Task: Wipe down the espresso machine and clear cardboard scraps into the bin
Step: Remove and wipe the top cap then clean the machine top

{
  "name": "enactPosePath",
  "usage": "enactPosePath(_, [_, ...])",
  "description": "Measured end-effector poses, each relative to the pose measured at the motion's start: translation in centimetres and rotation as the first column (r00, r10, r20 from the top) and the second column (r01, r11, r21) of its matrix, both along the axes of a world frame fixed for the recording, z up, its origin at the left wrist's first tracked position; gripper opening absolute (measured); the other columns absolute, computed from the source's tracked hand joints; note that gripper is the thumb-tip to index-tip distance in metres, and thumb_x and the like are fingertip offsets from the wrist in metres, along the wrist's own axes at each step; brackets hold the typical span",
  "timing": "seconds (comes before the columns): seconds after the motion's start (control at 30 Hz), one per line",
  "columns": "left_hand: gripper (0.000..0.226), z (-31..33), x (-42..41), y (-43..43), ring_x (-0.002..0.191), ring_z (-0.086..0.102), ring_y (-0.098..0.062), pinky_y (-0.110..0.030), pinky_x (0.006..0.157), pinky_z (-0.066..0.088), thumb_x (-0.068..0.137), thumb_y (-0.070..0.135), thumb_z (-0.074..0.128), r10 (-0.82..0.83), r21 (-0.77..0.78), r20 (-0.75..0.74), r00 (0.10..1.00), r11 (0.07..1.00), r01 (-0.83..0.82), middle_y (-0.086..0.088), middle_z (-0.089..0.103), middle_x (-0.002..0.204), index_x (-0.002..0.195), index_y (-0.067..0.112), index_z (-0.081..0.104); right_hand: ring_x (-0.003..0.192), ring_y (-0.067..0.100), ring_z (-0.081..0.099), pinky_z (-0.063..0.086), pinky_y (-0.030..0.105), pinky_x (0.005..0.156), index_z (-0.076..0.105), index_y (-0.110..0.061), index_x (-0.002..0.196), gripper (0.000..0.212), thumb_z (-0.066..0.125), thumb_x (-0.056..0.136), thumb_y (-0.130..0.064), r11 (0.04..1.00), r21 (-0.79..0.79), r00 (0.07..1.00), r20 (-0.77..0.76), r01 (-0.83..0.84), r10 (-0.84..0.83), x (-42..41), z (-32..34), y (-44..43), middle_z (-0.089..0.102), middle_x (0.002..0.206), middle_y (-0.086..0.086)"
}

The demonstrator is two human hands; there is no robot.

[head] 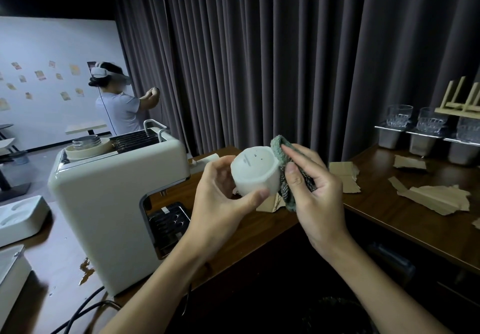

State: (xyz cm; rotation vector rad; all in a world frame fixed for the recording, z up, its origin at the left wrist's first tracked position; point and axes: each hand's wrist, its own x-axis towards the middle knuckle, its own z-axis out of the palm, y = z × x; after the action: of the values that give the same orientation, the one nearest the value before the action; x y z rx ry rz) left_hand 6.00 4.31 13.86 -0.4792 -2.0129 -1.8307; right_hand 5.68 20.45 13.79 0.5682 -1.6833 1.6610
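Observation:
A cream espresso machine [109, 203] stands on the wooden counter [254, 232] at the left, its drip tray [168, 220] facing me. My left hand [220, 203] grips a white cup [255, 171] held up with its base towards me. My right hand [311, 185] pinches a green cloth [279, 146] against the cup's right side. Torn cardboard scraps lie on the counter: one [344, 175] just behind my right hand, a large one [439, 198] and smaller ones [409, 162] to the right. No bin shows clearly.
Glass tumblers [398, 115] sit on steel containers [388, 138] at the back right, under a small wooden rack [462, 99]. A white moulded tray [20, 216] lies left of the machine. Cables [85, 307] trail at its base. Another person [119, 107] with a headset stands by the curtain.

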Motion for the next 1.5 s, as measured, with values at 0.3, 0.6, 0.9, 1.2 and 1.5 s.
enactPosePath(0.3, [0.091, 0.4, 0.2, 0.6, 0.121, 0.062, -0.01, -0.034, 0.102, 0.053, 0.064, 0.033, 0.094, 0.016, -0.04, -0.016, 1.0, 0.999, -0.017, 0.01, 0.068, 0.126, 0.142, 0.016, 0.051, 0.126, 0.006, 0.051, 0.045, 0.017, 0.098, 0.063, -0.015, 0.123, 0.031, 0.058, 0.094, -0.005, 0.999, 0.05, 0.998, -0.065, 0.012, -0.009, 1.4, -0.6, -0.9, 0.056, 0.13, -0.004])
enactPosePath(0.6, [0.088, 0.5, 0.2, 0.3, 0.123, 0.062, -0.011, -0.037, 0.105, 0.05, 0.062, 0.024, 0.095, -0.003, -0.033, -0.033, 0.999, 0.999, 0.002, 0.005, 0.068, 0.128, 0.138, 0.015, 0.052, 0.126, 0.006, 0.051, 0.043, 0.018, 0.101, 0.062, -0.011, 0.127, 0.031, 0.054, 0.097, -0.008, 1.0, 0.023, 1.0, -0.006, 0.016, -0.016, 0.3, -0.3, 0.0, 0.057, 0.132, -0.003])
enactPosePath(0.9, [0.085, -0.1, 0.0, 0.6, 0.126, 0.058, -0.008, -0.034, 0.106, 0.048, 0.059, 0.041, 0.089, 0.044, -0.052, -0.09, 0.995, 0.997, -0.049, 0.009, 0.062, 0.131, 0.132, 0.024, 0.05, 0.126, 0.004, 0.051, 0.042, 0.014, 0.098, 0.061, -0.012, 0.128, 0.033, 0.055, 0.096, -0.005, 0.999, 0.009, 0.999, -0.033, 0.039, -0.039, 0.6, -0.7, -0.4, 0.057, 0.132, -0.001])
enactPosePath(1.2, [0.073, 1.1, 0.3, -0.6, 0.128, 0.057, -0.01, -0.027, 0.107, 0.046, 0.074, 0.02, 0.085, -0.133, -0.213, -0.088, 0.987, 0.971, 0.112, 0.009, 0.064, 0.132, 0.138, 0.018, 0.051, 0.123, 0.002, 0.053, 0.042, 0.014, 0.098, 0.06, -0.026, 0.12, 0.035, 0.048, 0.099, -0.001, 0.998, -0.041, 0.999, 0.005, -0.036, 0.037, 0.0, 0.2, 0.6, 0.059, 0.128, -0.011])
enactPosePath(1.5, [0.108, 0.2, 0.7, 0.3, 0.14, 0.032, 0.005, -0.033, 0.121, 0.03, 0.072, 0.065, 0.07, -0.009, -0.318, -0.032, 0.999, 0.948, -0.001, 0.019, 0.039, 0.145, 0.158, 0.031, 0.014, 0.124, 0.004, 0.052, 0.043, 0.014, 0.097, 0.062, -0.018, 0.124, 0.032, 0.052, 0.097, -0.004, 0.999, -0.017, 0.999, 0.012, -0.03, 0.031, 0.4, -0.3, 0.3, 0.059, 0.13, -0.005])
